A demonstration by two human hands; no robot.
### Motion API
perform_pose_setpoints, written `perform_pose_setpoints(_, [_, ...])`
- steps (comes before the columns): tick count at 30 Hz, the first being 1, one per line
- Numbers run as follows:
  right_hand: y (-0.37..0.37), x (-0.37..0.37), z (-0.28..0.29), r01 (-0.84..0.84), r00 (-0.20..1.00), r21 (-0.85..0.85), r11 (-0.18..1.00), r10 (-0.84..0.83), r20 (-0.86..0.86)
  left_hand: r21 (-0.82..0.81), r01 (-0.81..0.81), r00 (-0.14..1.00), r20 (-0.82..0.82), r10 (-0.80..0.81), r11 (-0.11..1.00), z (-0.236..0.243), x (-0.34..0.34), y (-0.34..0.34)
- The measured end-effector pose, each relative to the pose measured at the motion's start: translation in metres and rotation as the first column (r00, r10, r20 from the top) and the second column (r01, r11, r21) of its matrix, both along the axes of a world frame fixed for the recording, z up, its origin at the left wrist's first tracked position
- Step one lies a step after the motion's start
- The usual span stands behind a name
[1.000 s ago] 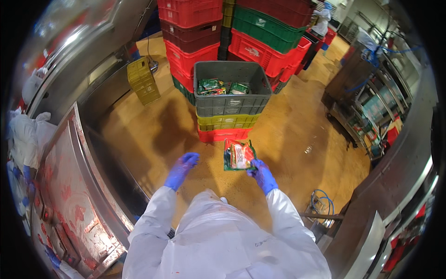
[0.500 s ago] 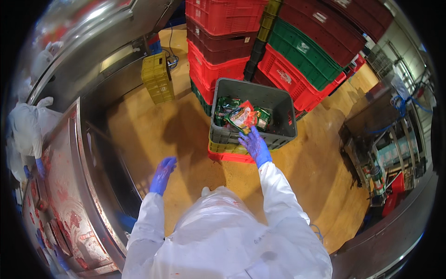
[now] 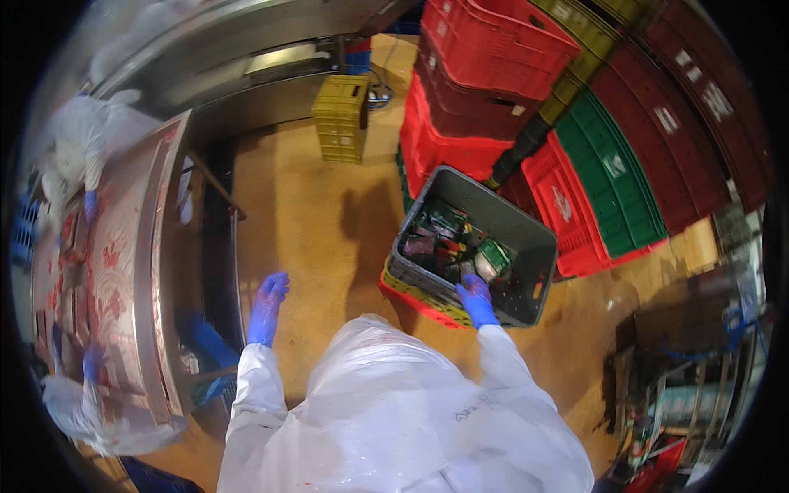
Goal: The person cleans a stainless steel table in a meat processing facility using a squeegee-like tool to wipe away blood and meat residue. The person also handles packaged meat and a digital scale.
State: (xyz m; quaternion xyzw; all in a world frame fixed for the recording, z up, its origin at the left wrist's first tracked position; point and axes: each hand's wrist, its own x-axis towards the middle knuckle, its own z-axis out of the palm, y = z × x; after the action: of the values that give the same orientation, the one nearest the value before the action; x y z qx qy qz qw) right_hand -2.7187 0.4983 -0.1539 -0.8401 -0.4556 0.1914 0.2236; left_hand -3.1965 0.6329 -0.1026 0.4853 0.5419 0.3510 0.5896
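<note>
My left hand (image 3: 267, 304) in a blue glove is raised over the floor, its fingers loosely bent and apart, holding nothing. My right hand (image 3: 475, 297), also blue-gloved, reaches over the near side of the grey crate (image 3: 530, 255) with its fingers spread and nothing held. Just beyond those fingers are several green and red printed packages (image 3: 489, 259) lying inside that crate, which sits on yellow and red crates (image 3: 415, 300).
Tall stacks of red, green, maroon and yellow crates (image 3: 485, 49) stand behind. A yellow crate (image 3: 337, 119) stands farther back. At left, co-workers in white with blue gloves (image 3: 78, 140) work along a red-smeared steel table (image 3: 148, 271). A metal rack (image 3: 690, 403) is at lower right.
The package that my right hand held one second ago has been let go into the grey crate. My view has turned, so the crates appear farther right and lower.
</note>
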Motion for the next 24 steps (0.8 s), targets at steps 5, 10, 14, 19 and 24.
perform_pose_setpoints(5, [-0.031, 0.034, -0.028, -0.159, 0.983, -0.077, 0.984, 0.165, 0.075, 0.075, -0.086, 0.996, 0.003, 0.086, 0.993, 0.040, 0.022, -0.038])
perform_pose_setpoints(10, [0.004, 0.064, -0.048, -0.152, 0.985, -0.026, 0.988, 0.149, -0.083, 0.069, -0.103, 0.993, 0.067, 0.098, 0.992, 0.058, 0.040, -0.044])
perform_pose_setpoints(14, [0.045, 0.063, -0.041, -0.219, 0.974, 0.013, 0.976, 0.218, 0.058, 0.092, -0.143, 0.989, 0.050, 0.139, 0.985, 0.071, 0.040, -0.061])
perform_pose_setpoints(19, [0.058, 0.009, -0.044, -0.482, 0.872, 0.204, 0.852, 0.445, 0.202, 0.063, -0.246, 0.969, 0.003, 0.247, 0.967, 0.072, 0.019, -0.121])
perform_pose_setpoints(24, [0.057, -0.087, -0.085, -0.700, 0.692, 0.107, 0.706, 0.708, -0.139, -0.116, -0.466, 0.884, -0.081, 0.460, 0.877, 0.075, -0.018, -0.210])
